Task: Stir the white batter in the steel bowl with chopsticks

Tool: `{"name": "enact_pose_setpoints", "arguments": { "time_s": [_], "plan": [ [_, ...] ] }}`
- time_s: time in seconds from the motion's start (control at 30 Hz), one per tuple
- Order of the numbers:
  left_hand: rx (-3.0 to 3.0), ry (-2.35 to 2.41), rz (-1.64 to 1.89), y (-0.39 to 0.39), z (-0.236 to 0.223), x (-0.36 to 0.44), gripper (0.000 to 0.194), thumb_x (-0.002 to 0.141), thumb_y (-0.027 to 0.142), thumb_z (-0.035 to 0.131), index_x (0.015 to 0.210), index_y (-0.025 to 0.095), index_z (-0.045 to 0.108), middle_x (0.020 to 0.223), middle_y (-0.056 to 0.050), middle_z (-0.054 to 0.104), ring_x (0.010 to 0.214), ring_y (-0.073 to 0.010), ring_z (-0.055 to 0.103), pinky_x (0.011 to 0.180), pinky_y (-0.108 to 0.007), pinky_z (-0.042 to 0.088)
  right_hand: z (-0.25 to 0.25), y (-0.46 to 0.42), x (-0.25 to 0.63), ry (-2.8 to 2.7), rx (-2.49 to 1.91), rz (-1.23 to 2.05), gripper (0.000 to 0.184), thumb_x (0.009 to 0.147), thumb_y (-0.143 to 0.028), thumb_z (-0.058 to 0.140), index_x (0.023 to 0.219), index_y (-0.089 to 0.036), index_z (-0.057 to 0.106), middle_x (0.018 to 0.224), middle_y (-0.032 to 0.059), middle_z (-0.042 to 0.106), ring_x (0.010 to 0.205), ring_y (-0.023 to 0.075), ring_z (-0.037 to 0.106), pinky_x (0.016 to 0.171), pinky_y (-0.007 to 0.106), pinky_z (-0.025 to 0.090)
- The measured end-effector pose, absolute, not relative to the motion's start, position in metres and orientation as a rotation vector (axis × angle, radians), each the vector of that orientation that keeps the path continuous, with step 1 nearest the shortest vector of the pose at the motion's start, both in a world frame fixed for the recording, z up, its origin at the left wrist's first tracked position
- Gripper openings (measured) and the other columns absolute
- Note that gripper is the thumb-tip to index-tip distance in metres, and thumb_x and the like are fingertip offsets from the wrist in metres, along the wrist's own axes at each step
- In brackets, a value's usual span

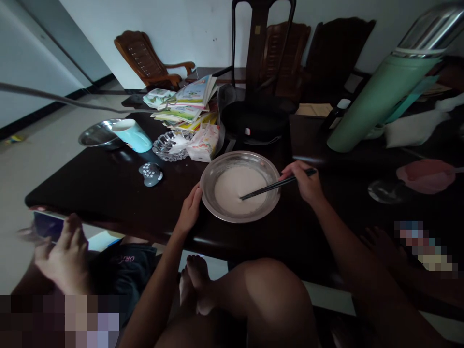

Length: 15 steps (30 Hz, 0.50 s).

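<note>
OK, head cam: metal bowl point(240, 219) sits nr the front edge of the dark tabletop point(90, 186), centre of view, right before my knees, w/ pale, thick-looking liquid point(232, 183) in it. My R hand point(305, 180) is pinching dark chopsticks point(270, 187), slanted over the R rim, tips in the liquid. My L hand point(190, 209) has its fingers against the bowl's L side; can't tell if they're pinching the rim. Behind the bowl: tissue pack point(205, 144) & glass dish point(164, 148), then stacked booklets point(190, 107). Blue cup point(133, 135) leans farther L; tall green thermos point(384, 101) is back R. Far L, another person's hand point(70, 263) is by a phone point(49, 226).
</note>
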<state>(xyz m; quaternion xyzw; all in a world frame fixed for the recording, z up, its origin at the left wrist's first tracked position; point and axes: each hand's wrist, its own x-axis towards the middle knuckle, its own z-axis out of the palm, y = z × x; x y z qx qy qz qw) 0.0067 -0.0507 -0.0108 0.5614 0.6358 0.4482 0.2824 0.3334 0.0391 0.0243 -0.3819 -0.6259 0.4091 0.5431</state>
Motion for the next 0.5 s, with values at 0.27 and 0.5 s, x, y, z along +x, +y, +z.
{"name": "enact_pose_setpoints", "arguments": {
  "time_s": [0.27,0.5],
  "plan": [
    [1.494,1.701,1.201,-0.0511,-0.0116,0.0066,0.076,0.090,0.069,0.036,0.135,0.010,0.056,0.140,-0.013,0.058,0.135,-0.0270,0.048,0.117,-0.039,0.029,0.0235,0.0405,0.3337,-1.411,-0.918,0.899,0.036,0.092,-0.050,0.055,0.073,-0.022,0.070,0.058,-0.0015,0.068,0.057,0.0142,0.066,0.061,0.028,0.052],
    [1.492,1.676,1.211,-0.0510,-0.0122,0.0062,0.075,0.091,0.068,0.036,0.136,0.012,0.055,0.142,-0.011,0.056,0.135,-0.0273,0.047,0.117,-0.040,0.028,0.0249,0.0381,0.3325,-1.542,-0.951,0.795,0.035,0.092,-0.048,0.056,0.073,-0.023,0.072,0.072,0.0005,0.073,0.072,0.0159,0.069,0.072,0.030,0.054]
  ]
}}
